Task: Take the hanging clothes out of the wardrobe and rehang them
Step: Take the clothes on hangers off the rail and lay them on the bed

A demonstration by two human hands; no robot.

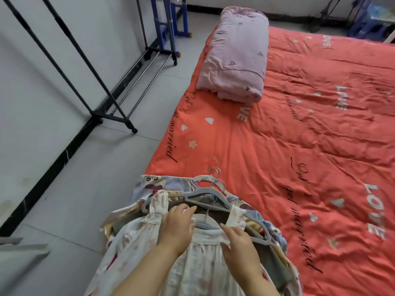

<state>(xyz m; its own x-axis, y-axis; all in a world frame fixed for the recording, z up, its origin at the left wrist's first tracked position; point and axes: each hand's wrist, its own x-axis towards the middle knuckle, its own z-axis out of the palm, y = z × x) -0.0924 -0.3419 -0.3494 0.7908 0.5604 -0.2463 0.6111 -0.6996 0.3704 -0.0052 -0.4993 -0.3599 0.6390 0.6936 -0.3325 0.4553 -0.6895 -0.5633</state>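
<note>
A stack of clothes on hangers is laid on the near corner of a coral-red quilt, with a white floral garment on top. Its collar area is touched by the left hand and right hand, both held flat with fingers extended, nothing gripped. Farther off, a folded pink duvet is set on the quilt, and a black garment rack is stood beside the wall.

Left grip and right grip lie palm-down, close together — fingers loosely straight, pointing forward.
</note>
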